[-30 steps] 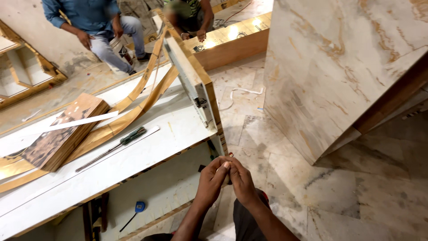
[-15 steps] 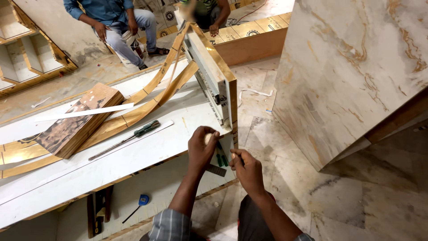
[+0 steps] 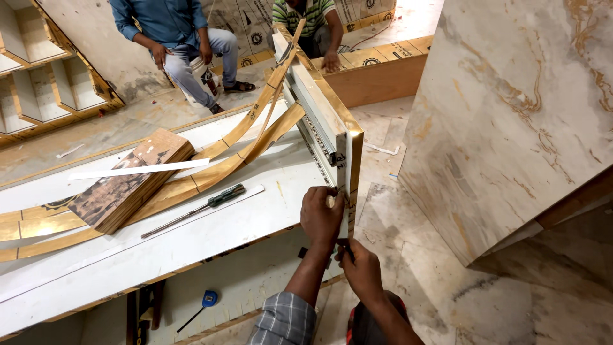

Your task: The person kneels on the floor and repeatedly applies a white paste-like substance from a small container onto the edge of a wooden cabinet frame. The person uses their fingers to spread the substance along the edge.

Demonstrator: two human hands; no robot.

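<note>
Two hands, left hand (image 3: pixel 321 217) and right hand (image 3: pixel 361 269), at one upright panel (image 3: pixel 332 128). One screwdriver (image 3: pixel 195 210), one wood block (image 3: pixel 131 179), one white strip (image 3: pixel 137 170) on the bench. Two seated people: (image 3: pixel 172 38), (image 3: pixel 306 19).

White work board on a marble-patterned floor

I saw a long white board (image 3: pixel 191 236) serving as the bench, running from near left to far right. On it lay a green-handled screwdriver (image 3: pixel 195 209) beside a thin white strip (image 3: pixel 137 169), and to the left a stack of wood-veneer pieces (image 3: pixel 124 185) resting on curved bands of tan edging (image 3: pixel 211 169). A framed panel (image 3: pixel 325 121) stood on edge along the board's right side. Below the near edge, on a lower white sheet (image 3: pixel 255 281), lay a blue tape measure (image 3: pixel 209 298). The floor (image 3: pixel 408 281) to the right was pale veined stone.
</note>
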